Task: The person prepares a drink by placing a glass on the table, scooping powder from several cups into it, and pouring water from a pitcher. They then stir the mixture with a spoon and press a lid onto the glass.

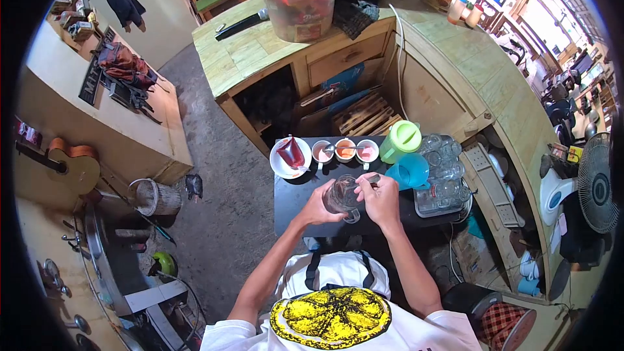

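Over the small black table (296, 198), my left hand (316, 205) is wrapped round a clear glass mug (340, 195), tilted slightly, with its handle toward me. My right hand (380, 198) pinches a thin metal handle, seemingly a spoon (373, 179), at the mug's mouth; its lower end is hard to see. Just beyond stand three white cups (322, 151) with pink and orange contents, and another spoon (339, 147) lies across them. A white bowl (278, 168) with a red packet (291, 153) is at the left. Right of my hand are a blue pitcher (409, 170) and a green lidded pitcher (400, 141).
Several glass mugs (443, 162) crowd a tray (439, 212) at the table's right end. A wooden counter (448, 58) curves around behind, bearing a pink-lidded tub (298, 6). At far right is a fan (597, 182); a bucket (156, 198) stands on the left floor.
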{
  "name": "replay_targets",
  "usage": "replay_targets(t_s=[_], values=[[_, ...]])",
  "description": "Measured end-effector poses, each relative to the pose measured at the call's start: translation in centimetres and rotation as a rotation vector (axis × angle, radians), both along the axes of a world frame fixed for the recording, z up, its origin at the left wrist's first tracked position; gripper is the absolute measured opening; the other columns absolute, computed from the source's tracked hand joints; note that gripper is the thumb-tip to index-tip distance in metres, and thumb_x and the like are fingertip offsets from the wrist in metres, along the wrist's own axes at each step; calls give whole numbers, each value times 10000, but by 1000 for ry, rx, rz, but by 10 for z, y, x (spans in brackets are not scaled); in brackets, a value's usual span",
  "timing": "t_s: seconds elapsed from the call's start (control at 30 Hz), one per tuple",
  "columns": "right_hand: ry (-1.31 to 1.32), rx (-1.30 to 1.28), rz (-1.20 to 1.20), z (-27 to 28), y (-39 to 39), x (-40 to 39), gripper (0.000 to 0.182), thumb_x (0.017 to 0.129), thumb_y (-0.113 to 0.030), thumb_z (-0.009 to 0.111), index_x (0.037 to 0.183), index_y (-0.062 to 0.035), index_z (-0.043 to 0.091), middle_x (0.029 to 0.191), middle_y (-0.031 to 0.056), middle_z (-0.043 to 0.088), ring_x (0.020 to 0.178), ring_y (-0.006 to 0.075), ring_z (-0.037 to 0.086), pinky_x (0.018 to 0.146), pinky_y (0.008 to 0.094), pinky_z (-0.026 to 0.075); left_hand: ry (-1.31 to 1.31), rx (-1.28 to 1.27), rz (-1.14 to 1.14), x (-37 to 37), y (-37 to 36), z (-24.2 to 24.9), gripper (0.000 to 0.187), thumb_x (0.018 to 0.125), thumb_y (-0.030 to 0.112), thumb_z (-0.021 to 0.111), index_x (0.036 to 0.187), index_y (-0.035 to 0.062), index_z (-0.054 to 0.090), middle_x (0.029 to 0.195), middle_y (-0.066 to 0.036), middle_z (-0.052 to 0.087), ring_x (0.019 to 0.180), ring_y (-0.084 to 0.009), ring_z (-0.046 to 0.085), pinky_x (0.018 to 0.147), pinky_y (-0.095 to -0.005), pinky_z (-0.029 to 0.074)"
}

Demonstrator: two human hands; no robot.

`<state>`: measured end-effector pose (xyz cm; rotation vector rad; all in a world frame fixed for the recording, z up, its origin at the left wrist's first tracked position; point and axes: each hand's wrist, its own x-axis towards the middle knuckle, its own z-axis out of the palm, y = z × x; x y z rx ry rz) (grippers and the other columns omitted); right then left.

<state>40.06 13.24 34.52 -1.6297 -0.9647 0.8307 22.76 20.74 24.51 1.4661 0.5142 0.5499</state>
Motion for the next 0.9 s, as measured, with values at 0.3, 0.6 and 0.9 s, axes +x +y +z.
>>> replay_targets(t_s=[0.3,0.6,0.9], values=[[149,-44,329,4,-3,13,164,918,-70,624,885,57,721,712,84,696,601,101,630,572,258,504,-32,1,30,-6,3,3,780,590,106,871,1292,26,541,1199,-58,623,1109,-149,596,1011,-330,473],[-113,-194,841,48,10,53,138,891,-76,688,970,31,726,809,125,693,701,182,650,673,324,507,33,26,-144,-15,6,2,825,570,132,879,1321,1,564,1237,-73,642,1138,-152,600,1066,-339,452],[-510,97,883,33,1,29,87,870,-8,645,954,0,667,934,152,649,853,376,644,764,432,520,62,60,-159,-19,7,0,820,566,137,869,1317,-2,570,1220,-75,648,1131,-162,607,1065,-341,453]])
